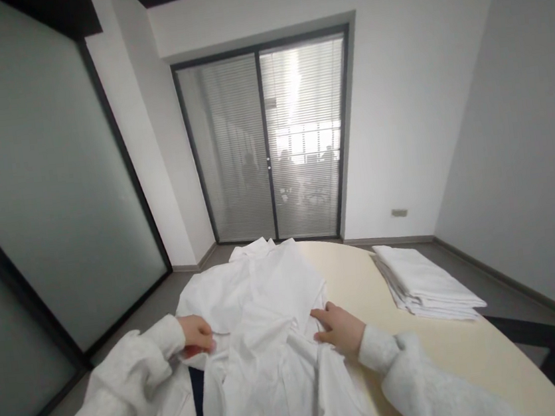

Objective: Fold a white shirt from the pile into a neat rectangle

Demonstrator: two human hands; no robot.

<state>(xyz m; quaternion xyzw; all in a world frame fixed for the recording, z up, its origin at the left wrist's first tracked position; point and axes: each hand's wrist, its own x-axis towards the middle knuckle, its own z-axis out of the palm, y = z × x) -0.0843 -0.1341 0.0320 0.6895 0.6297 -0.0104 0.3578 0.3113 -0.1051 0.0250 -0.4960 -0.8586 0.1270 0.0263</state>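
A white collared shirt is spread across the table, its collar at the far end and its near part rumpled toward me. At the shirt's left side, my left hand is closed on an edge of the fabric, fingers curled. My right hand is at the opposite side, with the cloth between its thumb and fingers. Loose folds and what look like sleeves lie between and below my hands. Part of the right grip is hidden in the fabric.
The pale round-edged table carries a stack of folded white cloth at its right edge. Beyond it stand a glass partition with blinds and white walls. A frosted glass panel is on the left. A dark bar shows at lower right.
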